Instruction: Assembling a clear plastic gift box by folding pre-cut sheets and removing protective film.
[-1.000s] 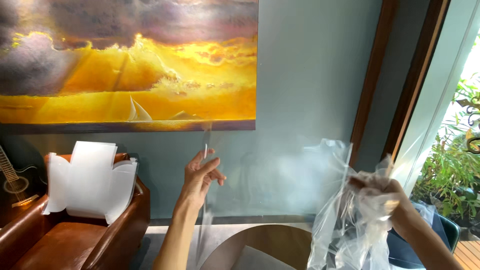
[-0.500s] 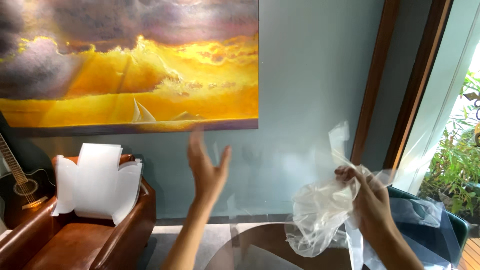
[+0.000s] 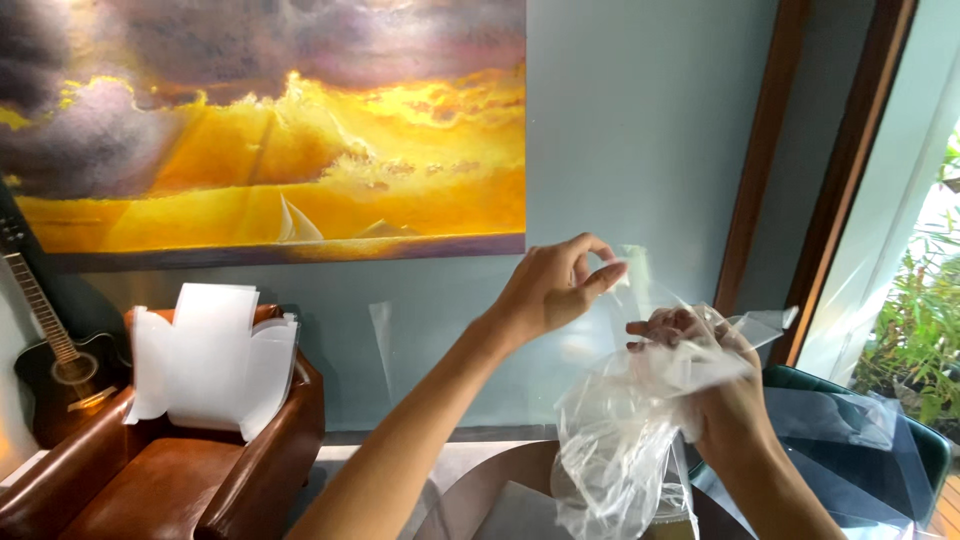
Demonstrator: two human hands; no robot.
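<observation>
Head view: two hands share one clear plastic bag. Right hand is fisted around the bag's gathered top, above a round table; left hand pinches an upper edge between thumb and forefinger. One painting, one guitar, one brown armchair.

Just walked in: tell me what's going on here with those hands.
A person is gathering clear plastic film in front of them. The right hand grips a crumpled bunch of it, which hangs down over a round table. The left hand is raised beside it, fingertips pinched on a thin edge of the same film. Behind, a brown leather armchair holds white foam sheets, with a guitar leaning at the wall under a large painting.
</observation>
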